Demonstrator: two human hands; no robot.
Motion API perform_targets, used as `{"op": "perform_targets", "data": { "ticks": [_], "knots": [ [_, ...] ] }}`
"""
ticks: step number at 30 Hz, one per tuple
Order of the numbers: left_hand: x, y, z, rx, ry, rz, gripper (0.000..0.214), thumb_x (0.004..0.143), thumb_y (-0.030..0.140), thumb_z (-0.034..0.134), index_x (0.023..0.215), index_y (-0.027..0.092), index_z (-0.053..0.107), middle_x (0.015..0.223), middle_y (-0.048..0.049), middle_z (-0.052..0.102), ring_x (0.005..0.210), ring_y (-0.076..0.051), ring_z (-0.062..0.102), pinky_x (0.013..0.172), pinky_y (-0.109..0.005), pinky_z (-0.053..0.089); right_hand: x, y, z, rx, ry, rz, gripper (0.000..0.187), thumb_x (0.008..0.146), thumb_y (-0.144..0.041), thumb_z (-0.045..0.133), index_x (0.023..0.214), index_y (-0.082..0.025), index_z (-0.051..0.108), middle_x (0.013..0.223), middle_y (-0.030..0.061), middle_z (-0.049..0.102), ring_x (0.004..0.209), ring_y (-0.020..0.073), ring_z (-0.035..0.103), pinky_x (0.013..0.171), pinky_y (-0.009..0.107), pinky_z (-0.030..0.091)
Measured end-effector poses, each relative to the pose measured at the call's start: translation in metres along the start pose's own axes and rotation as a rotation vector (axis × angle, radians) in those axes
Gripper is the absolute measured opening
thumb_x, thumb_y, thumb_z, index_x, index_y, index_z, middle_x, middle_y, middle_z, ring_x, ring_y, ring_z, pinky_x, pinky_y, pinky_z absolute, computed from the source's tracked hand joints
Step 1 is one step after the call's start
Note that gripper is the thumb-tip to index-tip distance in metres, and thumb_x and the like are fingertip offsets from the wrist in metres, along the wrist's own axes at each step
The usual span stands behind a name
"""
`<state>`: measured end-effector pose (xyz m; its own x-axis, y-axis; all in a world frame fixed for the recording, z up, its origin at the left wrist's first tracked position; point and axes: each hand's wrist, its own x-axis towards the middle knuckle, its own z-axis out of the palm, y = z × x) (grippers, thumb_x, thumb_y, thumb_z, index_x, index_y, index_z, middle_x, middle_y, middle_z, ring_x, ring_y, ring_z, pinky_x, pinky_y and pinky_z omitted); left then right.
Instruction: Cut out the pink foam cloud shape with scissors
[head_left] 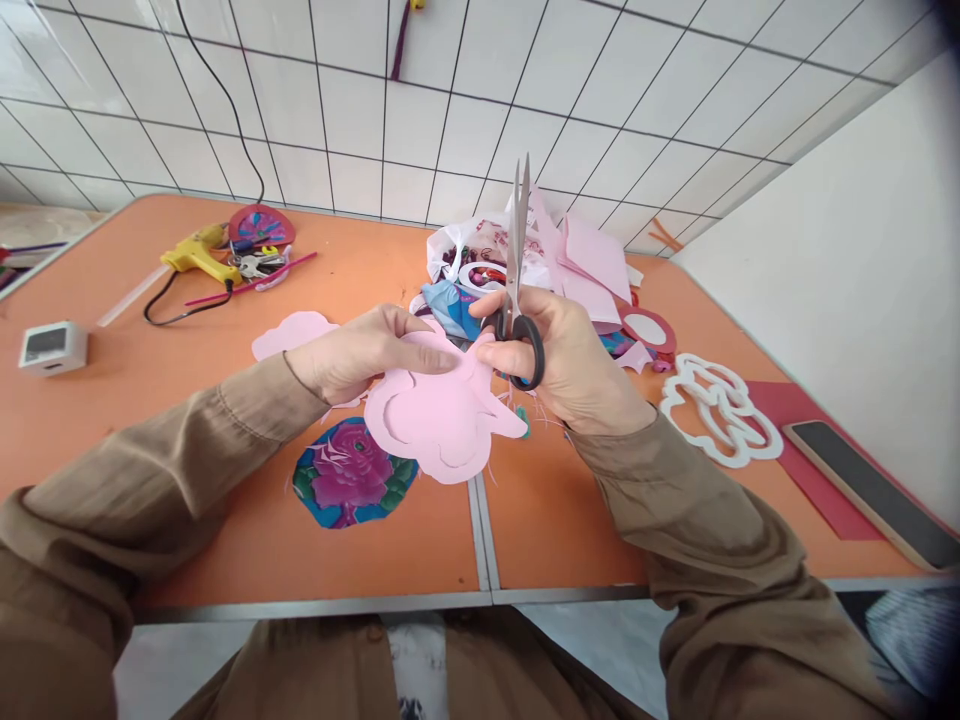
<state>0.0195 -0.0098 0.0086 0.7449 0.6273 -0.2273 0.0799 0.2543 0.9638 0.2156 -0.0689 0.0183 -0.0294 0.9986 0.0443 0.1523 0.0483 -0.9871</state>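
A pink paper cutout (435, 425) with a wavy, cloud-like edge and cut slits hangs between my hands above the table. My left hand (375, 350) pinches its upper left edge between thumb and fingers. In my right hand (562, 350) are black-handled scissors (517, 240), blades pointing up and away from the paper; the thumb and a fingertip also touch the paper's upper right edge. Below the cutout lies a round fabric piece with a rose print (352, 475). Another pink paper piece (296, 333) rests partly behind my left wrist.
A yellow glue gun (202, 255), keys (259, 263) and a small white box (52, 347) stand left. Behind my hands are a plastic bag (450, 245) and pink sheets (596, 255). White cloud-shaped cutouts (739, 455), red paper (825, 495) and a phone (874, 490) lie right.
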Motion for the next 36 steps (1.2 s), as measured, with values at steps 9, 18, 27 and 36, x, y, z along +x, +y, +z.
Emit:
{"op": "perform_targets", "data": {
  "ticks": [9,18,27,36],
  "knots": [
    [0.001,0.003,-0.002,-0.072,-0.02,0.024,0.015,0.07,0.022,0.082,0.069,0.009,0.075,0.064,-0.0058,0.07,0.054,-0.012,0.062,0.051,-0.021,0.05,0.005,0.008,-0.004,0.053,0.022,-0.044,0.025,0.065,-0.015,0.074,0.087,-0.025,0.067,0.067,-0.0034,0.059,0.06,0.0136,0.055,0.055,0.028,0.045],
    [-0.002,0.005,0.0,-0.072,-0.033,0.079,0.023,0.074,0.026,0.081,0.061,0.009,0.073,0.056,-0.0029,0.065,0.048,-0.007,0.053,0.045,-0.017,0.042,0.004,0.006,-0.005,0.055,0.014,-0.042,0.026,0.065,-0.016,0.074,0.087,-0.025,0.067,0.068,-0.0035,0.06,0.052,0.0115,0.052,0.045,0.026,0.04],
    [-0.006,0.009,0.006,-0.026,0.021,0.106,0.028,0.078,0.021,0.076,0.054,0.01,0.069,0.047,0.0027,0.055,0.041,-0.004,0.04,0.041,-0.016,0.035,-0.001,-0.001,-0.002,0.054,0.035,-0.077,0.025,0.065,-0.013,0.072,0.086,-0.025,0.067,0.069,-0.0033,0.061,0.056,0.0117,0.053,0.048,0.026,0.042],
    [-0.006,0.008,0.006,-0.031,0.007,0.142,0.03,0.083,0.021,0.073,0.056,0.01,0.069,0.048,0.0029,0.054,0.043,-0.003,0.041,0.041,-0.014,0.036,-0.007,-0.007,0.001,-0.067,0.095,-0.179,0.025,0.067,-0.011,0.068,0.087,-0.025,0.066,0.068,-0.0034,0.06,0.057,0.0125,0.053,0.051,0.028,0.044]
  ]
}}
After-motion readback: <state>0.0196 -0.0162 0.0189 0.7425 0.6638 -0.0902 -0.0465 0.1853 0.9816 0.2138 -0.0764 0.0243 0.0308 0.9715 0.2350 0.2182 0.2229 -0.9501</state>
